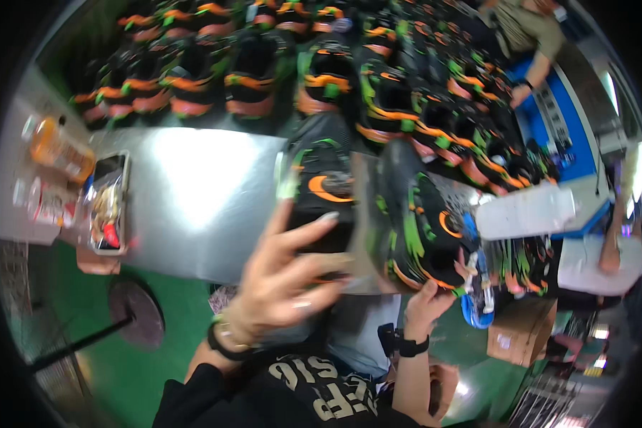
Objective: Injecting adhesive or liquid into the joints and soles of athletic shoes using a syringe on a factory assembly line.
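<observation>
My left hand (pixel 285 278) is blurred, its fingers spread wide against the heel end of a black shoe with an orange and green trim (pixel 321 182) that lies on the shiny metal table (pixel 192 207). I cannot see a closed grip on it. To the right, my right hand (pixel 424 299) holds a second black shoe with the same trim (pixel 417 228) from below, at the table's near edge. A blue and white object (pixel 480 299) hangs right beside that shoe.
Rows of similar shoes (pixel 264 78) fill the table's far side and right. At the left stand an orange drink bottle (pixel 57 150) and a phone-like tray (pixel 109 203). A round stool (pixel 137 312) and a cardboard box (pixel 521 332) are below. Another person (pixel 528 36) works by a blue machine (pixel 563 132).
</observation>
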A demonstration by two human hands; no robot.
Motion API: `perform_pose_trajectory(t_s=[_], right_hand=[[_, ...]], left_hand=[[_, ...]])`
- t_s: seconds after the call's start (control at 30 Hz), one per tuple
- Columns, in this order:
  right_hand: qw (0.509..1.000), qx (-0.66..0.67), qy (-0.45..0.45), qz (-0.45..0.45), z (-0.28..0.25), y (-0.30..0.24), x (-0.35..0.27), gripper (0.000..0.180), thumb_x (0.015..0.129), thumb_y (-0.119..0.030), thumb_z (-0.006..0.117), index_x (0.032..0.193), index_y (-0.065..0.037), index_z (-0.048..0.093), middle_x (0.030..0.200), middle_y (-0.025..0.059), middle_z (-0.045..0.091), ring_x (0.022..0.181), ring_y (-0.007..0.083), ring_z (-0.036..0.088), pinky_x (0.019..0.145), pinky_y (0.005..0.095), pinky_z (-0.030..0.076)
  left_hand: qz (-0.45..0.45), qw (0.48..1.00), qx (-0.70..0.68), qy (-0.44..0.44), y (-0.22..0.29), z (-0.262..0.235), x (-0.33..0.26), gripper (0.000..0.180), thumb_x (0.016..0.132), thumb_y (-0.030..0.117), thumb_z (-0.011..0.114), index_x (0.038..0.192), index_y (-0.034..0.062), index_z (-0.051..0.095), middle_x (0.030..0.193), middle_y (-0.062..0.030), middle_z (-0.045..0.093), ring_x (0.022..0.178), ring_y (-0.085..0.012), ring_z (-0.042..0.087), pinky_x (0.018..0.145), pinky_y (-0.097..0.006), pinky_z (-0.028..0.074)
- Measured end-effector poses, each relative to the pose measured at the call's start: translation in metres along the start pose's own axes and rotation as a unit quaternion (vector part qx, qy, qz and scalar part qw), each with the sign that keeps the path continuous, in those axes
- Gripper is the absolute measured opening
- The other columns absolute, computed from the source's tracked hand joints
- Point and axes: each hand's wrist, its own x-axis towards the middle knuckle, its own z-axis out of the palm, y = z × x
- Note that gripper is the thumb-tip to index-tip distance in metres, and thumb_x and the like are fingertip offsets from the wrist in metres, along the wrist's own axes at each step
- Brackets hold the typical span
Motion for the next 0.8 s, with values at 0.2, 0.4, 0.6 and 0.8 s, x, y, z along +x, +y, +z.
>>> perform_pose_trajectory(t_s=[0.2,0.4,0.6,0.8], right_hand=[[0.967,-0.082,-0.23,0.067,-0.033,-0.061,0.034,0.061,0.073,-0.019,0.077,0.127,-0.004,0.051,0.137,0.0154,0.048,0.125,0.0316,0.047,0.103,0.0406,0.038],[0.951,-0.249,-0.172,-0.057,-0.139,-0.044,0.067,0.054,0.07,-0.013,0.076,0.12,-0.008,0.058,0.129,0.0107,0.056,0.123,0.0337,0.049,0.103,0.0436,0.038],[0.905,-0.306,-0.289,-0.061,-0.142,-0.023,0.074,0.056,0.07,-0.028,0.078,0.121,-0.015,0.059,0.138,0.0042,0.048,0.133,0.0315,0.036,0.107,0.0452,0.034],[0.846,-0.393,-0.327,-0.15,-0.095,-0.003,0.082,0.06,0.072,-0.048,0.071,0.12,-0.014,0.059,0.136,0.0049,0.048,0.122,0.0329,0.044,0.098,0.0464,0.039]], left_hand=[[-0.09,0.985,0.095,0.109,-0.032,-0.1,-0.057,0.036,0.07,0.007,0.075,0.099,0.0033,0.054,0.101,-0.0151,0.062,0.107,-0.0317,0.057,0.102,-0.057,0.039],[-0.245,0.933,0.216,0.155,-0.006,-0.096,0.0,0.039,0.085,0.001,0.063,0.12,-0.0012,0.047,0.118,-0.0141,0.057,0.114,-0.0272,0.055,0.1,-0.042,0.043],[-0.184,0.932,0.25,-0.186,0.002,-0.072,0.054,0.042,0.091,0.008,0.049,0.132,0.0022,0.047,0.139,-0.0135,0.046,0.125,-0.0332,0.047,0.103,-0.042,0.036],[-0.239,0.919,0.136,-0.283,0.014,-0.053,0.056,0.096,0.052,0.032,0.088,0.134,0.0048,0.046,0.126,-0.0204,0.055,0.111,-0.0375,0.058,0.092,-0.041,0.047]])
